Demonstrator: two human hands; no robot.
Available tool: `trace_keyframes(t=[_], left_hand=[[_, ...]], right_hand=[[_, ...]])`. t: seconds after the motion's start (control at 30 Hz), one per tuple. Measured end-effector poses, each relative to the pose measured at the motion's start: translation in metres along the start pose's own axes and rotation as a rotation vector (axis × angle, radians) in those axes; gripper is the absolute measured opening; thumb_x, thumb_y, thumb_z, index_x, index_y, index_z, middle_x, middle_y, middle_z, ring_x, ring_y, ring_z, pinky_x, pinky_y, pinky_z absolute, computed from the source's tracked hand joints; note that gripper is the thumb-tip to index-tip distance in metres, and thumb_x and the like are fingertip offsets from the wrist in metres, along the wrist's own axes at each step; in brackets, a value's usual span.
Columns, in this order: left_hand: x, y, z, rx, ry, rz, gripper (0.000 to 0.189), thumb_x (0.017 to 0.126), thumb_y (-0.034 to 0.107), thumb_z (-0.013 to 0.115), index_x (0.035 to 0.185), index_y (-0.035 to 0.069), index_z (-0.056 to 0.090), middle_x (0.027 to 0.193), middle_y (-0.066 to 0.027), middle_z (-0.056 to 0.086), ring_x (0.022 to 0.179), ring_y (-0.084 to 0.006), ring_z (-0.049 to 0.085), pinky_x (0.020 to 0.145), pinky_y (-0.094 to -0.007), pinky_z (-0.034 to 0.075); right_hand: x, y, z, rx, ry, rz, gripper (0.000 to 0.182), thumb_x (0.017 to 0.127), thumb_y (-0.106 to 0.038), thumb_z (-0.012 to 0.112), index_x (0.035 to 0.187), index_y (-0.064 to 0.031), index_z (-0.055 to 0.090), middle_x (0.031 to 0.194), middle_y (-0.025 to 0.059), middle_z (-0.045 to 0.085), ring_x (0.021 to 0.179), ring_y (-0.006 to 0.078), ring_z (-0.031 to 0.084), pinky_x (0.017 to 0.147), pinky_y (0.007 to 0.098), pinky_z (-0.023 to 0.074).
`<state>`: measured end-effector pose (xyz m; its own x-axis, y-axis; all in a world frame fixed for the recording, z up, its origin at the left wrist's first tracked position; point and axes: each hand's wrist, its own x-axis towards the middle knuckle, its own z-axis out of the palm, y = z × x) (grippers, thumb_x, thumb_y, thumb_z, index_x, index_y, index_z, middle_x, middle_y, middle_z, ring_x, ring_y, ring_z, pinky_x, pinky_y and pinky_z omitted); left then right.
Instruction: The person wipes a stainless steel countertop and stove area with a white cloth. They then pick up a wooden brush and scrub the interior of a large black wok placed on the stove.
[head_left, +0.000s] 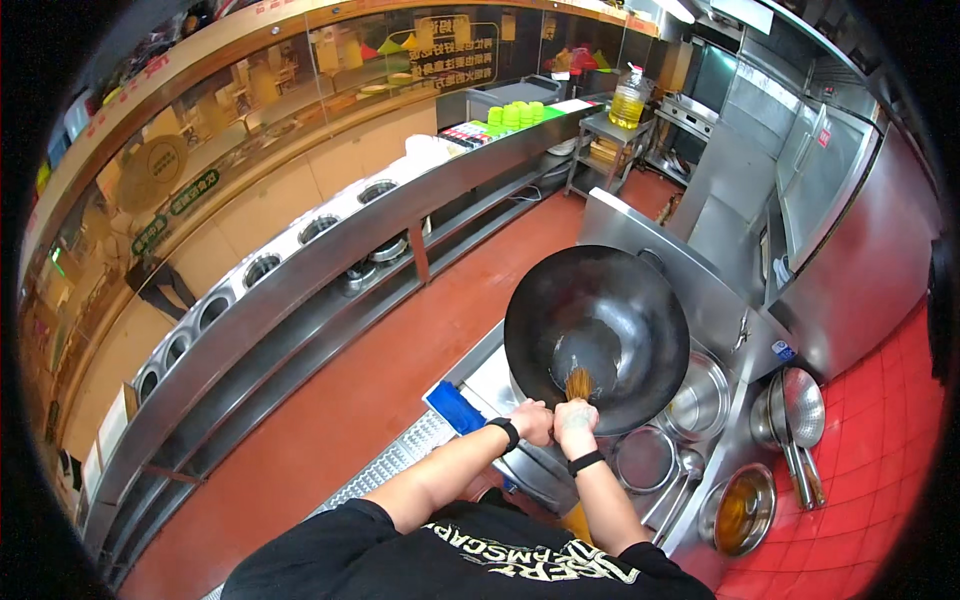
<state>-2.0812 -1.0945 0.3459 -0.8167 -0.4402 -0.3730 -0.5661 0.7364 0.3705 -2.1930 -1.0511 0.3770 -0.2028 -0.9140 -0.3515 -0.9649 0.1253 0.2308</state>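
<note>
A large black wok (551, 315) is in front of me, its wide bowl facing up, with a wet sheen low on its inner wall. My right hand (576, 418) is closed around a bamboo wok brush (579, 384), whose bristles touch the inside of the bowl near its bottom. Beside it, my left hand (532, 421) is clenched at the wok's near edge, apparently on a handle that the fingers hide. Dark bands circle both wrists.
Right of the wok are a steel pot (697, 397), a round strainer (643, 459) and ladles (688, 465). A bowl of brown liquid (742, 510) stands at lower right. A blue cloth (455, 407) lies left. Across the red floor (375, 390) runs a steel counter (315, 262).
</note>
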Motion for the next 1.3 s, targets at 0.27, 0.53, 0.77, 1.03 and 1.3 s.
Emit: trace_keyframes(t=[0.27,0.53,0.77,1.03,1.3], left_hand=[[0.000,-0.009,0.008,-0.033,0.033,0.101,0.038,0.079,0.032,0.070,0.112,0.014,0.067,0.120,-0.0097,0.062,0.120,-0.0309,0.054,0.099,-0.0458,0.043],[0.003,-0.023,0.010,-0.078,0.026,0.201,0.033,0.083,0.022,0.061,0.114,0.012,0.066,0.123,-0.0103,0.060,0.121,-0.0306,0.054,0.100,-0.0455,0.043],[-0.002,-0.034,-0.008,-0.103,-0.072,0.301,0.043,0.086,0.026,0.056,0.126,0.014,0.066,0.131,-0.0091,0.061,0.129,-0.0291,0.052,0.105,-0.0463,0.040],[0.000,-0.071,-0.029,-0.162,-0.166,0.424,0.039,0.091,0.036,0.057,0.119,0.011,0.069,0.123,-0.0129,0.070,0.119,-0.0337,0.063,0.099,-0.0527,0.046],[-0.020,-0.101,-0.034,-0.057,0.150,0.523,0.021,0.086,0.025,0.061,0.091,0.010,0.074,0.095,-0.0122,0.076,0.095,-0.0321,0.072,0.082,-0.0474,0.051]], right_hand=[[0.024,0.016,0.013,0.072,0.195,0.073,0.024,0.083,-0.023,0.070,0.097,-0.0045,0.076,0.101,0.0125,0.073,0.094,0.0243,0.075,0.074,0.0367,0.0613],[0.027,0.033,0.019,0.072,0.204,0.011,0.033,0.079,-0.017,0.069,0.106,0.0026,0.064,0.094,0.0184,0.073,0.088,0.0319,0.075,0.076,0.0427,0.0615],[-0.005,0.021,0.000,-0.107,-0.065,-0.002,0.029,0.080,-0.026,0.075,0.103,-0.0088,0.077,0.112,0.0133,0.073,0.106,0.0301,0.072,0.089,0.0427,0.0589],[0.077,-0.016,-0.094,-0.040,-0.190,0.193,0.029,0.085,-0.023,0.069,0.111,-0.0131,0.078,0.117,0.0131,0.074,0.111,0.0284,0.071,0.093,0.0394,0.0575],[0.084,-0.033,-0.109,0.074,-0.262,0.317,0.037,0.082,-0.024,0.069,0.115,-0.0095,0.076,0.121,0.0168,0.072,0.115,0.0305,0.069,0.097,0.0412,0.0556]])
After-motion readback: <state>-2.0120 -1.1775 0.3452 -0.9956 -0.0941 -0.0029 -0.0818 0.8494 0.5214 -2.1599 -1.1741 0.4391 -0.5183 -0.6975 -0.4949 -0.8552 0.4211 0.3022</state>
